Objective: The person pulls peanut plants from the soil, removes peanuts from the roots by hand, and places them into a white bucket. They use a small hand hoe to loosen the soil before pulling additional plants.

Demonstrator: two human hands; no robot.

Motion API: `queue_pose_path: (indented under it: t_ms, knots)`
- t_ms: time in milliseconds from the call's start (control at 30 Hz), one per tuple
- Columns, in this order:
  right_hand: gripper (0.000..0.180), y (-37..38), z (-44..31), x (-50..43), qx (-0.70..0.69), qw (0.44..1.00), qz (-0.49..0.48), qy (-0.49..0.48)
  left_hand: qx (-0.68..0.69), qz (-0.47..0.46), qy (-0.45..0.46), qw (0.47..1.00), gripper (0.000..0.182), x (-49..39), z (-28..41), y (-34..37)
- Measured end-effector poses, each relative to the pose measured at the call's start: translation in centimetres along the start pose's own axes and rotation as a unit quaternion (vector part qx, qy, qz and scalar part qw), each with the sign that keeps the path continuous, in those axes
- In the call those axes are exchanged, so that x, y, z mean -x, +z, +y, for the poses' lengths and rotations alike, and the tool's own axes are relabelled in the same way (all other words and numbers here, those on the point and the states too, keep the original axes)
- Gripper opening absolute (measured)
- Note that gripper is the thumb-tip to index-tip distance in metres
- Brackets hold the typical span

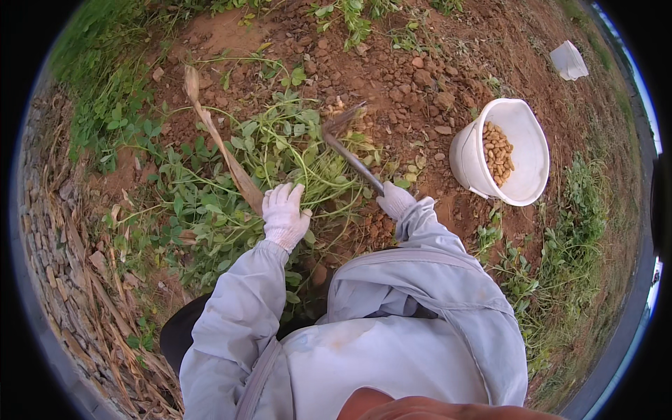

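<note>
My left hand [285, 215], in a white knit glove, rests on the green peanut plants [247, 139], its fingers extended and the thumb apart. Just beyond its fingers lies a long dry brown leaf [223, 144]; whether the hand touches the leaf I cannot tell. My right hand [396, 200], gloved alike, is closed around the shaft of a metal hand hoe [354, 160]. The hoe's bent head points away from me, over the far edge of the plants. Some pale pods [333, 107] show in the soil beside that head, partly covered.
A white bucket [464, 152], with peanuts [497, 152] inside, stands tilted on the reddish soil to my right. Farther off at upper right is a white container [569, 60]. Loose plants [577, 210] lie on the right. Dry stalks [110, 299] and a stone edge [44, 262] run along the left.
</note>
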State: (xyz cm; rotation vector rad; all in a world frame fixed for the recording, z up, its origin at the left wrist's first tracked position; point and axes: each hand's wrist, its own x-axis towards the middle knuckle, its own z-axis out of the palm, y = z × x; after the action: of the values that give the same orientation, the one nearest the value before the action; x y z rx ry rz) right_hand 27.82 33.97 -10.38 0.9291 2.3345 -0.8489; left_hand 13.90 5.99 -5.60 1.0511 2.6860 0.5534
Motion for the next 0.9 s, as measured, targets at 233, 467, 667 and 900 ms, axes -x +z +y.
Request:
queue_pose_path:
  t_ms: [233,467,667,900]
  knots:
    - [0.043,-0.8,-4.6,4.8,-0.128,0.989,0.065,-0.018,-0.050,0.010,-0.004,0.999,0.068,0.4,1.9,-1.7]
    - [0.039,-0.7,-2.7,2.6,-0.110,0.993,-0.006,-0.036,0.004,-0.011,0.076,0.997,0.092,-0.9,8.4,-0.6]
    - [0.037,-1.4,-3.6,8.4,-0.367,0.930,0.014,-0.004,-0.152,-0.076,0.098,0.981,0.083,-2.7,5.8,8.3]
    - [0.029,0.0,0.0,11.9,-0.497,0.861,-0.089,0.061,-0.164,-0.065,-0.022,0.984,0.099,-9.2,-2.2,2.9]
